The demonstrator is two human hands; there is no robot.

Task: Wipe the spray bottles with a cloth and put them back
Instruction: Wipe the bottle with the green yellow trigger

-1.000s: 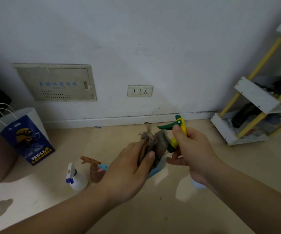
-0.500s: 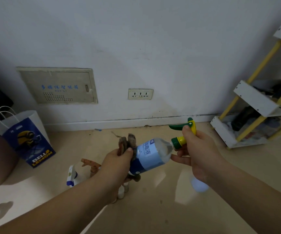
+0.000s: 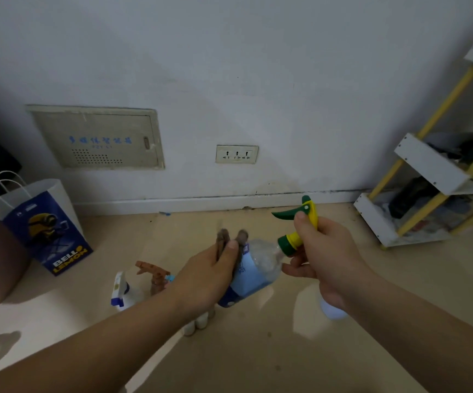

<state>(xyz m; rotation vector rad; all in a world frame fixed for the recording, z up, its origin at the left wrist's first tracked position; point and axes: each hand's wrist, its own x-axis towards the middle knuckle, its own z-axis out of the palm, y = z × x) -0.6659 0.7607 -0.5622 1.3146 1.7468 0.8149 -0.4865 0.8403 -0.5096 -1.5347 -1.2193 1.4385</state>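
Mid-wipe: my left grip (image 3: 204, 275) clasps the cloth (image 3: 224, 237) round the spray bottle (image 3: 261, 262), right grip (image 3: 327, 252) clenching its trigger (image 3: 287, 214); rotation likely follows.

Blue-labelled spray bottle (image 3: 253, 272), cloth-wrapped (image 3: 231, 239), tilted

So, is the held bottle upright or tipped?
Tipped: the bottle lies nearly sideways, its sprayer held by the right hand, its base lower, under the cloth in the left hand.

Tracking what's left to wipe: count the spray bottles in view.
3. A green-trigger bottle in the right hand; a white bottle and a brown-trigger bottle on the floor left of it. More may be hidden.
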